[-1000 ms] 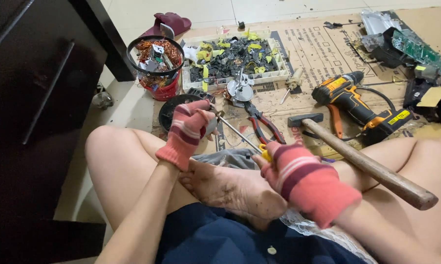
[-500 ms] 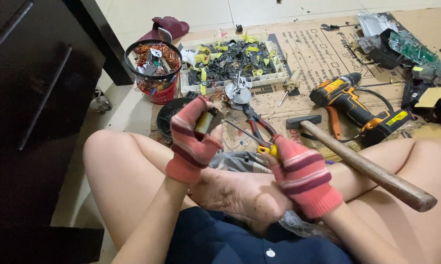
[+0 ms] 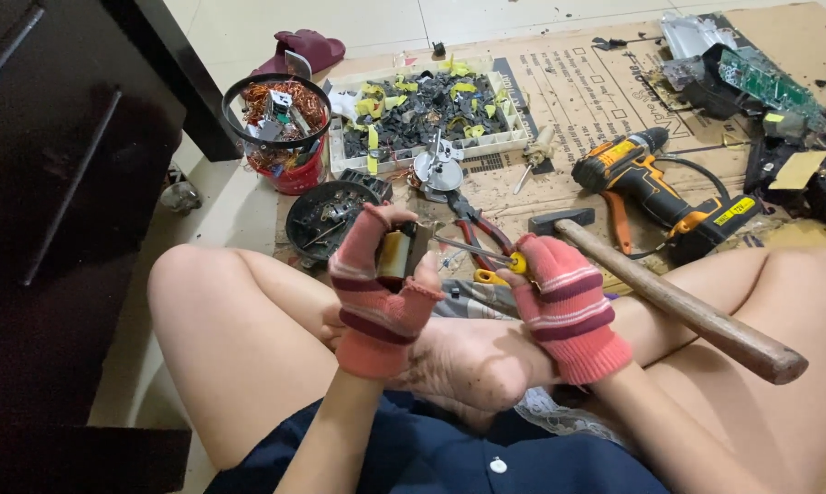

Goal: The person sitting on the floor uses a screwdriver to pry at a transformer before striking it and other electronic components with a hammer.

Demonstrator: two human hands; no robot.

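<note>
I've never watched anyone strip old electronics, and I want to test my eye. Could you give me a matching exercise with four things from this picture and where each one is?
Things:
1. Small brass-coloured cylinder
2. Hammer
3. Cordless drill
4. Red bucket

Places or states:
A. On the cardboard, orange and black, right of the white tray
B. Held in the fingers of the left hand
C. Full of copper wire, by the dark cabinet
D. Wooden handle resting across the right leg

Pairs: 1-B, 2-D, 3-A, 4-C
</note>
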